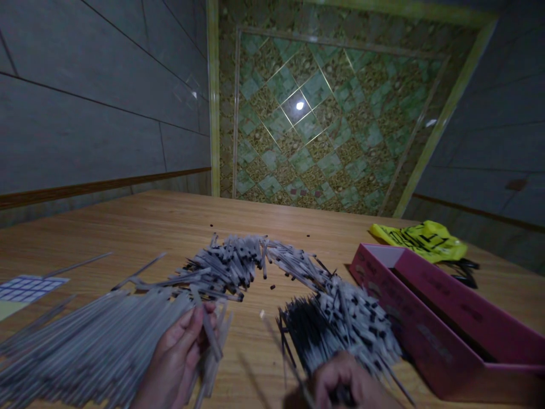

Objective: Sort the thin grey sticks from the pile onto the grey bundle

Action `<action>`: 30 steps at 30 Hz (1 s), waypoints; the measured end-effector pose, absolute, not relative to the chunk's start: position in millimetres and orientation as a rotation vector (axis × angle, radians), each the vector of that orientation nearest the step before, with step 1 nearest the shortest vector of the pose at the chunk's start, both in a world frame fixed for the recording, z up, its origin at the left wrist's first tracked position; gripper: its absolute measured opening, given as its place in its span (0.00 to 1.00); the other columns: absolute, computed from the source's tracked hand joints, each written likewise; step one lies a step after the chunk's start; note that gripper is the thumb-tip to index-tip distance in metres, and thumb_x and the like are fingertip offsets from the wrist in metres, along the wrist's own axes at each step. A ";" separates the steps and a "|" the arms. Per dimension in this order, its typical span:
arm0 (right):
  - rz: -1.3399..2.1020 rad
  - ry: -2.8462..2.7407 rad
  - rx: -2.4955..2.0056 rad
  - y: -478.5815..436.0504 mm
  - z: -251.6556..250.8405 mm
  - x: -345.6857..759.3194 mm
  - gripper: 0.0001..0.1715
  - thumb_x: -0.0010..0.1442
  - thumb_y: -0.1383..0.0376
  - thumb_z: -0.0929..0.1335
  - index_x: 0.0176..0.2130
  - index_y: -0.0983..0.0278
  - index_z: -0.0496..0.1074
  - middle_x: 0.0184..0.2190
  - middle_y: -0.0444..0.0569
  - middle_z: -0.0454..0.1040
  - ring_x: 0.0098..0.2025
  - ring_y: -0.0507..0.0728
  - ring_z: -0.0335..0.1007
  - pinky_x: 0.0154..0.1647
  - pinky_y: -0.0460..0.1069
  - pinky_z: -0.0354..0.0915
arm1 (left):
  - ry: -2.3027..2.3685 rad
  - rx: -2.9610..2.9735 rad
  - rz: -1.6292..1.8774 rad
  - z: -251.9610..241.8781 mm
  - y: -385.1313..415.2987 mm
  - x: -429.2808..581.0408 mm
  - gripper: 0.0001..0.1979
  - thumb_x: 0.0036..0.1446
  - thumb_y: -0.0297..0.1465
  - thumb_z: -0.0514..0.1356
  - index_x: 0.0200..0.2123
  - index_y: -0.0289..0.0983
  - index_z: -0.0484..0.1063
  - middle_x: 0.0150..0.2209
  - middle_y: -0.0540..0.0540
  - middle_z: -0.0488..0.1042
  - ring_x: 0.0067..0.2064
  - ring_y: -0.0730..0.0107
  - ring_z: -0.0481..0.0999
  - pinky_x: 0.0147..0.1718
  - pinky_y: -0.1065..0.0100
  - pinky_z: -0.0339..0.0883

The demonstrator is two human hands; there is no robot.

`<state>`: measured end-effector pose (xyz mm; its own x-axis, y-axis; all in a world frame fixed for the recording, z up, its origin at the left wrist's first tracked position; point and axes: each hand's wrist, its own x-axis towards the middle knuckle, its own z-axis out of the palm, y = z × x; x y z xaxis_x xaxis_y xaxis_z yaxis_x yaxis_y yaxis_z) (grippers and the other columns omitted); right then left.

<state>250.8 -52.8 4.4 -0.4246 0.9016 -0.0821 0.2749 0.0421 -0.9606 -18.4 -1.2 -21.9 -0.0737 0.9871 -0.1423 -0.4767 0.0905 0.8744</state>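
Heaps of thin grey sticks (85, 341) lie across a wooden table (170, 227). My left hand (176, 358) rests on the left heap, thumb and fingers closed on a few grey sticks (210, 335). My right hand (344, 386) sits at the bottom edge, fingers curled round the lower end of a fanned bundle of black-tipped sticks (340, 329). A further pile of grey sticks (234, 264) lies behind, in the table's middle.
An open pink box (430, 329) stands at the right. Behind it lies a yellow printed bag (421, 240). A gridded sheet (25, 287) sits at the left edge. Small black bits dot the table. Beyond the table are a green patterned floor (315, 113) and grey walls.
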 end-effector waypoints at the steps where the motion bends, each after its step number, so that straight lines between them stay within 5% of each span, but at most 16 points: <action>1: 1.213 -1.653 -1.338 -49.8 7.9 256.6 0.16 0.50 0.57 0.65 0.18 0.62 0.60 0.18 0.38 0.55 0.23 0.50 0.50 0.24 0.46 0.48 | 0.987 0.722 1.375 -22.1 -1.8 -18.2 0.16 0.46 0.42 0.68 0.36 0.40 0.76 0.27 0.53 0.74 0.32 0.71 0.73 0.33 0.78 0.70; 5: 0.452 -1.492 -1.798 -31.4 2.0 290.3 0.16 0.53 0.55 0.61 0.20 0.60 0.59 0.18 0.41 0.57 0.24 0.54 0.58 0.27 0.48 0.50 | 1.036 0.793 1.295 -18.2 -8.0 -13.4 0.19 0.45 0.46 0.67 0.36 0.39 0.76 0.25 0.53 0.72 0.29 0.72 0.71 0.30 0.78 0.69; 9: 0.148 -1.589 -2.176 -22.8 -10.3 317.2 0.16 0.56 0.57 0.59 0.22 0.60 0.64 0.21 0.47 0.69 0.28 0.60 0.70 0.29 0.49 0.52 | 1.043 0.871 1.232 -16.3 -12.4 -5.8 0.20 0.46 0.48 0.66 0.36 0.39 0.76 0.22 0.54 0.68 0.24 0.75 0.67 0.24 0.77 0.65; 25: 0.206 -1.936 -2.125 -28.2 -18.5 289.1 0.11 0.52 0.66 0.60 0.20 0.61 0.62 0.20 0.45 0.70 0.26 0.56 0.69 0.26 0.48 0.50 | 1.098 1.215 1.026 -34.5 -4.9 -6.9 0.26 0.48 0.54 0.61 0.35 0.37 0.76 0.23 0.52 0.64 0.26 0.72 0.64 0.24 0.73 0.60; 30: 0.178 -1.951 -2.228 -30.1 -18.7 291.9 0.13 0.55 0.61 0.62 0.21 0.61 0.66 0.22 0.49 0.74 0.28 0.59 0.71 0.27 0.50 0.51 | 1.094 1.229 0.976 -31.9 -7.4 -4.8 0.27 0.47 0.54 0.61 0.35 0.35 0.76 0.21 0.54 0.61 0.23 0.74 0.60 0.21 0.74 0.56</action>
<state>291.9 -30.1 -18.7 0.1345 0.9906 0.0247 0.9698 -0.1265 -0.2085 -4.8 -7.4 -31.9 0.2157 0.9712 -0.1010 0.0101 0.1012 0.9948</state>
